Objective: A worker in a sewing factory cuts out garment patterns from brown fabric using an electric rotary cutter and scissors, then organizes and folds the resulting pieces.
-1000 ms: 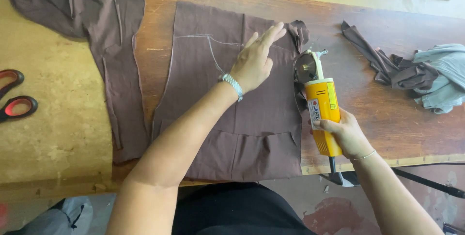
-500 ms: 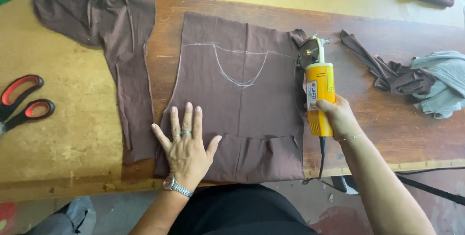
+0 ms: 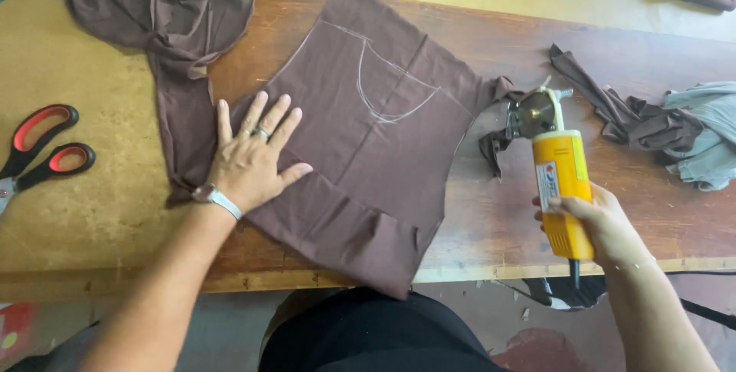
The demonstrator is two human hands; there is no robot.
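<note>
A stack of brown fabric panels (image 3: 383, 149) with white chalk lines lies tilted on the wooden table (image 3: 498, 211). My left hand (image 3: 257, 153) presses flat on the stack's left edge, fingers spread, a watch on the wrist. My right hand (image 3: 602, 222) grips the yellow body of an electric rotary cutter (image 3: 556, 165), whose round blade sits at the stack's right edge beside a curled brown offcut (image 3: 494, 138).
Red-and-black scissors (image 3: 42, 149) lie at the far left. More brown cloth (image 3: 165, 11) is bunched at the upper left. Brown and grey scraps (image 3: 667, 130) sit at the right. The cutter's cord hangs over the table's front edge.
My left hand slid from the stack's lower edge to its left side, and the stack has turned clockwise. The cutter now sits a little clear of the fabric's right edge.
</note>
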